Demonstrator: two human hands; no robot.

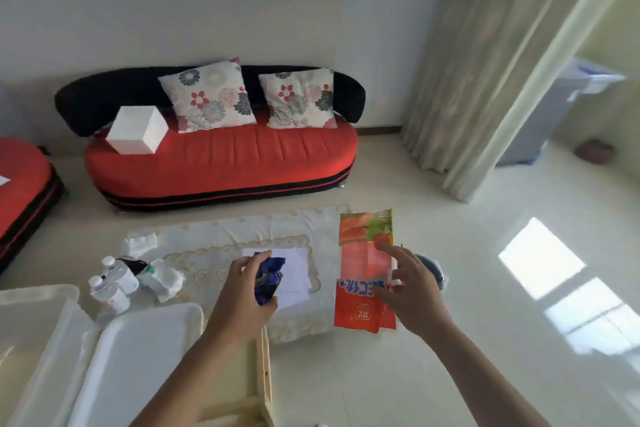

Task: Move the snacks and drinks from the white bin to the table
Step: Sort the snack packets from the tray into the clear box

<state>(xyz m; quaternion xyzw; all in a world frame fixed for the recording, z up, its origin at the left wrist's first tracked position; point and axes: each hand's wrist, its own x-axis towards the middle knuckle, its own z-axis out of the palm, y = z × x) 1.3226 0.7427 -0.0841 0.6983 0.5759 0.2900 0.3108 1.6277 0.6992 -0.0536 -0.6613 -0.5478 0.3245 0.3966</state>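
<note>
Crinkled blue packet gripped, half hidden, by left hand; flat glossy red bag partly covered by right hand (fingers spread).

Both bare forearms rise from the bottom edge of the frame toward the lower centre. The left forearm comes up from the lower left. The left grip, just left of centre, has its fingers curled round a crumpled blue snack packet. The right forearm enters from the lower right. The right grip shows its back to the camera, fingers spread and nearly straight, overlapping a red snack bag; whether they touch it cannot be told.
</note>
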